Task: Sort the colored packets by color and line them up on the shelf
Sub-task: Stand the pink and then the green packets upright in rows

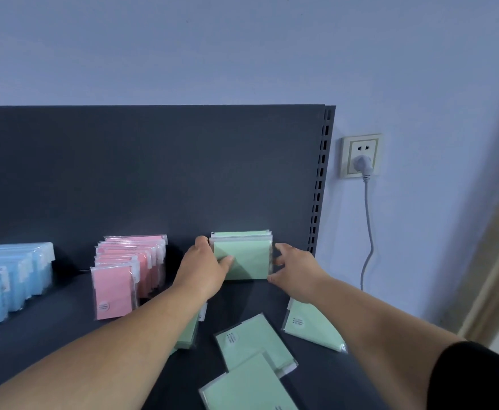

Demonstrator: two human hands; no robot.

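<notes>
A small stack of green packets (244, 257) stands upright against the dark back panel at the right of the shelf (50, 344). My left hand (202, 272) grips its left edge, thumb across the front packet. My right hand (294, 273) holds the right edge with fingers and thumb. Several loose green packets (251, 341) lie flat on the shelf nearer to me, one partly under my left forearm. A row of pink packets (130, 267) stands upright at the middle, and a row of blue packets (9, 279) stands at the left.
The dark back panel (153, 173) rises behind the rows, with a slotted upright (320, 179) at its right end. Beyond it a wall socket (362, 155) holds a grey plug with a hanging cord. A doorway frame shows at the far right.
</notes>
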